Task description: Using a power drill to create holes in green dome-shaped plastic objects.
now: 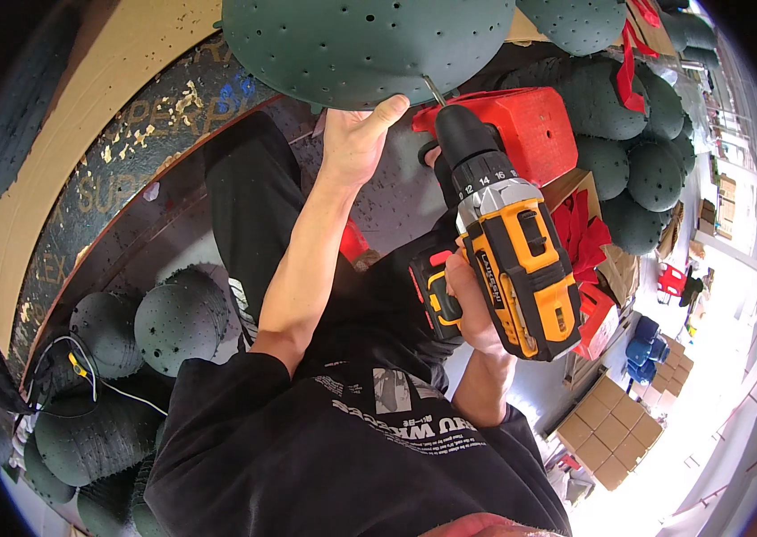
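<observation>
At my far left, a brown cardboard sheet [4, 242] lies along a curved black board [97, 201] whose paint is worn in patches, and below it a white cord [123, 390] runs past several dark green bowls [180, 329] piled in stacks. Next comes my left arm, reaching up between my knees, and my left hand [356, 148] is at the green bowl [365, 54], which is in the upper middle of my view, its rounded side toward me and dotted with many small holes. My left thumb [389, 109] presses on the lower rim, while the other fingers go behind the bowl, so I hold it clamped at this edge, although those fingers are hidden. Just right of the thumb, the thin drill bit [435, 92] points at the bowl near its rim; whether the tip is inside a hole, I cannot tell. The yellow and black drill [522, 259] slants down to the right, and my right hand [472, 300] is wrapped around its handle, the fingers closed on it and partly covered by the body. Behind the drill's nose is a red plastic thing [540, 130], then more stacked bowls [656, 174], red strips of cloth [582, 234] beneath them, and farther right, brown boxes [609, 421] on the bright floor
</observation>
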{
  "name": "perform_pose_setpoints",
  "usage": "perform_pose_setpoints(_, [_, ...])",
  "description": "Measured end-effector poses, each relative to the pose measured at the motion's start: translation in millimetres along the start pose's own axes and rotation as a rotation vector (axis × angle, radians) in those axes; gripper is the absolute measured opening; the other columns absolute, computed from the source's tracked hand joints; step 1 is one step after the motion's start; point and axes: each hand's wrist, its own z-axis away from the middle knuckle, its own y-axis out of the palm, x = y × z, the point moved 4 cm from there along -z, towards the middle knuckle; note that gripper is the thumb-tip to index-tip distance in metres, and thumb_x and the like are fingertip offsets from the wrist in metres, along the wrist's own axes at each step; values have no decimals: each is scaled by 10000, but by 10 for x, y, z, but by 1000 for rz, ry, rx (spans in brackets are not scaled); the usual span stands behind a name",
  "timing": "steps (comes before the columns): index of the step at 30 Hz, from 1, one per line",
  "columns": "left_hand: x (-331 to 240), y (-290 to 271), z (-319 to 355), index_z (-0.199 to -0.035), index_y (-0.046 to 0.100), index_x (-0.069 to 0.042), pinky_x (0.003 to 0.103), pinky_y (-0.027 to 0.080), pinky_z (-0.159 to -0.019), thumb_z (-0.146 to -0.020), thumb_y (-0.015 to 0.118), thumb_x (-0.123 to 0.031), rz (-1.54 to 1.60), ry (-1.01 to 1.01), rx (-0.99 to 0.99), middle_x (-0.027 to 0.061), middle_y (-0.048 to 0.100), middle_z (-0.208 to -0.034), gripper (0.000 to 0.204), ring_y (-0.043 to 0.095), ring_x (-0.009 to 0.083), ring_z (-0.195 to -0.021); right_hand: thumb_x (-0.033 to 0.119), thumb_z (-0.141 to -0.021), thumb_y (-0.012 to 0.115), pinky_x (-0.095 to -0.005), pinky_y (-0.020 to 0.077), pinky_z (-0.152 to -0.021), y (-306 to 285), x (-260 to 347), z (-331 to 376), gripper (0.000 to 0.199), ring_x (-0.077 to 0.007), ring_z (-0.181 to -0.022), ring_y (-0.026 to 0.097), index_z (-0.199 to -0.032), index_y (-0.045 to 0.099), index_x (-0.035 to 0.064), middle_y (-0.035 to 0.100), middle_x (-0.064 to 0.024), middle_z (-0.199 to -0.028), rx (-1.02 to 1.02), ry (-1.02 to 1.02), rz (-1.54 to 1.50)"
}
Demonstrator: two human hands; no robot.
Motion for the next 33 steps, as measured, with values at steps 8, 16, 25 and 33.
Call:
perform_pose_setpoints(8, [-7,5,33,-1234,604,-54,339,412,-1024,-864,707,10,10,-26,9,29,628,-1206,390,570,151,-1126,104,-898,628,-337,532,-946,68,125,-283,245,-200,-1070,686,-1122,709,160,705,2,-1156,1,-43,-74])
perform_pose_setpoints(16, [-46,49,30,-1231,603,-42,345,437,-1008,-889,657,41,-8,-4,17,43,637,-1191,356,588,156,-1108,-13,-802,692,-318,550,-843,34,323,-336,197,-213,-955,699,-983,719,61,721,-57,-1039,-173,-570,-19])
perform_pose_setpoints(25, [-55,21,-35,-1369,502,-112,509,309,-1145,-929,618,0,-14,8,129,35,548,-1350,468,491,210,-1292,178,-955,585,-355,530,-964,-181,35,194,297,-184,-1156,649,-1242,651,142,659,47,-1237,19,-161,149])
perform_pose_setpoints(33, [-188,250,-18,-1460,435,-168,568,222,-1194,-966,588,-39,67,-34,179,22,464,-1473,533,394,249,-1398,19,-892,536,-258,400,-526,-465,-505,276,330,-113,-536,453,-1210,508,-63,482,-45,-697,-128,5,-1177])
